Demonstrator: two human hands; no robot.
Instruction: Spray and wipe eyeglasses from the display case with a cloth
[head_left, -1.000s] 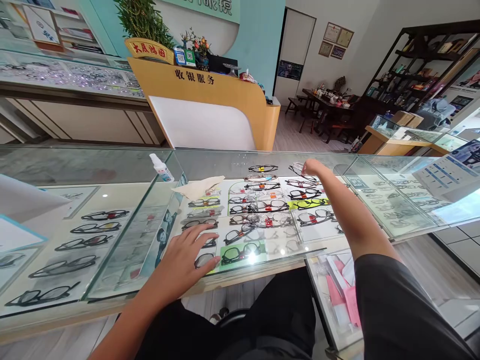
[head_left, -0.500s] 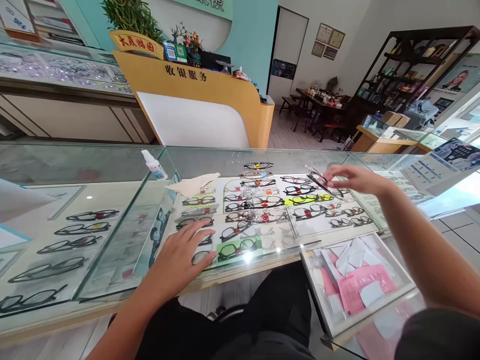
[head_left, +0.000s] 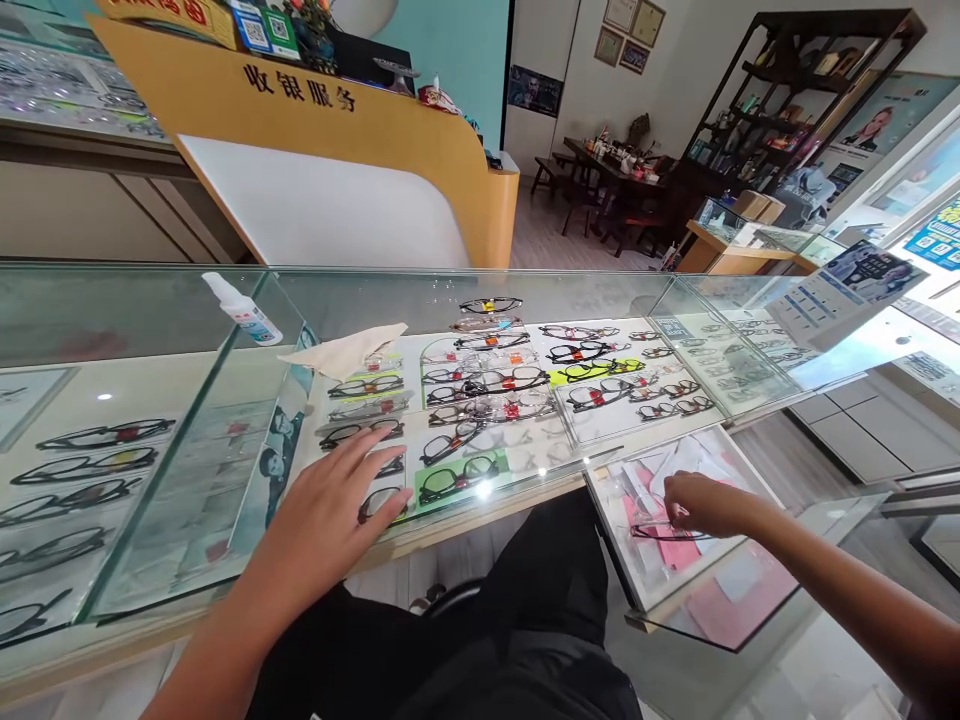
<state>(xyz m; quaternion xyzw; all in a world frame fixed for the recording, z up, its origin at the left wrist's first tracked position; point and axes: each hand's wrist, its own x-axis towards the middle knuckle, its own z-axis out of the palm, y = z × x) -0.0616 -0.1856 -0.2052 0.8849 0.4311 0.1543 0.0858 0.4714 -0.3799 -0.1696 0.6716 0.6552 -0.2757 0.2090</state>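
Spectacles [head_left: 649,532] are held over the open drawer [head_left: 681,582], just inside its left edge, with the fingertips of the right hand [head_left: 701,504] pinched on the frame. Were that pinch loosened, lenses could be scratched on the left wall or an arm snagged among the pink packets [head_left: 679,553]; contact cannot be told. By the left hand [head_left: 330,495], fingers spread and nothing gripped, smudges could be left near the front edge of the glass counter [head_left: 172,540].

A wood-toned desk [head_left: 375,130] with a white front panel [head_left: 337,215] stands before a teal wall [head_left: 469,55]. Dark open shelving [head_left: 787,82] rises beyond the grey plank floor [head_left: 538,235], with bright windows [head_left: 924,178] at right.
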